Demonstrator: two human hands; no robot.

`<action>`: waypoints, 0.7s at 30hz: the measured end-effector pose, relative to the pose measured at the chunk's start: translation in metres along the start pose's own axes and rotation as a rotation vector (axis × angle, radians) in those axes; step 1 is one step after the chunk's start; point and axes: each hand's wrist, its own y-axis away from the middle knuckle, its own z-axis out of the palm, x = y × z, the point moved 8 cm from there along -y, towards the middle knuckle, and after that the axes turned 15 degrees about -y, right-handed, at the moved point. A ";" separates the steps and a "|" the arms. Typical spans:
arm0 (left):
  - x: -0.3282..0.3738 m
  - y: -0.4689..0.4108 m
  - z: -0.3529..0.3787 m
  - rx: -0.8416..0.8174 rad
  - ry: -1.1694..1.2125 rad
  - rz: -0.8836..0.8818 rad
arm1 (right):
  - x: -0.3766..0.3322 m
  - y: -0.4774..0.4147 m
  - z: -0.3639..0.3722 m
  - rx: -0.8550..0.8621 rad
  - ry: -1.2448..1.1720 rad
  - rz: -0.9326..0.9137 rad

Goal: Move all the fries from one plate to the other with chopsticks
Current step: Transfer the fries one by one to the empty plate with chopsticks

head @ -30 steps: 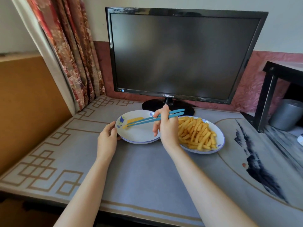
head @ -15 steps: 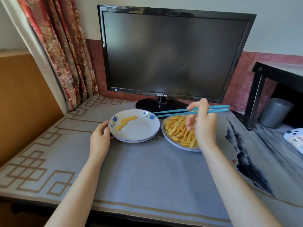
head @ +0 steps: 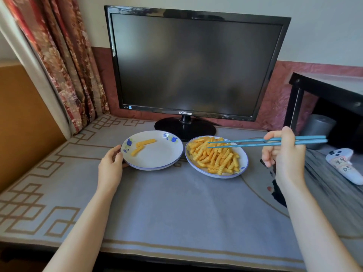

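Observation:
Two white plates with blue flowers sit side by side on the table. The left plate [head: 157, 160] holds two crinkle fries [head: 142, 146]. The right plate [head: 242, 160] carries a heap of fries [head: 214, 156]. My right hand [head: 284, 154], to the right of that plate, grips a pair of blue chopsticks [head: 245, 143] whose tips hover slightly apart over the heap's upper left, with nothing between them. My left hand [head: 111, 165] rests against the left plate's left rim, fingers curled on its edge.
A black monitor [head: 193, 63] on its stand [head: 184, 128] rises right behind the plates. A patterned curtain [head: 64, 61] hangs at the left. At the right are a black side table [head: 326, 89], a grey cup [head: 318, 128] and a white game controller [head: 345, 163].
My right hand has carried the chopsticks from the left plate, where a fry was dropped, rightward past the full plate; the tips now point back over the heap. The left hand stayed on the rim.

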 end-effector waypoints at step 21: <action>0.001 0.000 0.000 0.003 -0.021 0.002 | 0.009 0.004 0.003 -0.048 0.027 -0.064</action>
